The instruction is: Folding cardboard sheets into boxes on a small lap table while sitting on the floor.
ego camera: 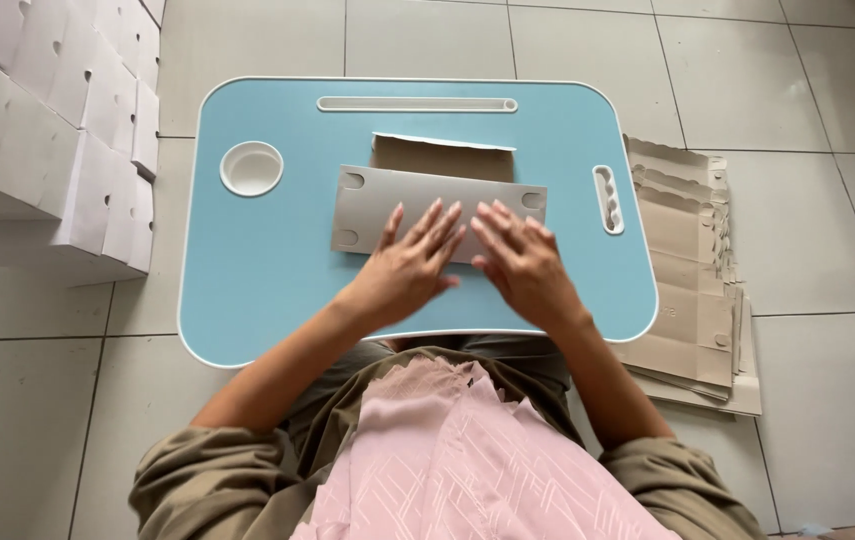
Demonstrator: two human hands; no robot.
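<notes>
A flat grey cardboard box blank (387, 205) lies across the middle of a light blue lap table (277, 270), with one flap (442, 158) standing up along its far edge. My left hand (409, 262) rests palm down on the blank's near edge, fingers spread and pointing away from me. My right hand (519, 258) lies flat beside it on the right part of the blank, fingers close together. Both hands press on the cardboard and grip nothing.
The table has a round cup recess (251, 168) at left, a long slot (417, 104) along the far edge and a handle cutout (608, 199) at right. Folded white boxes (57, 110) are stacked at left. A pile of flat cardboard blanks (687, 280) lies on the tiled floor at right.
</notes>
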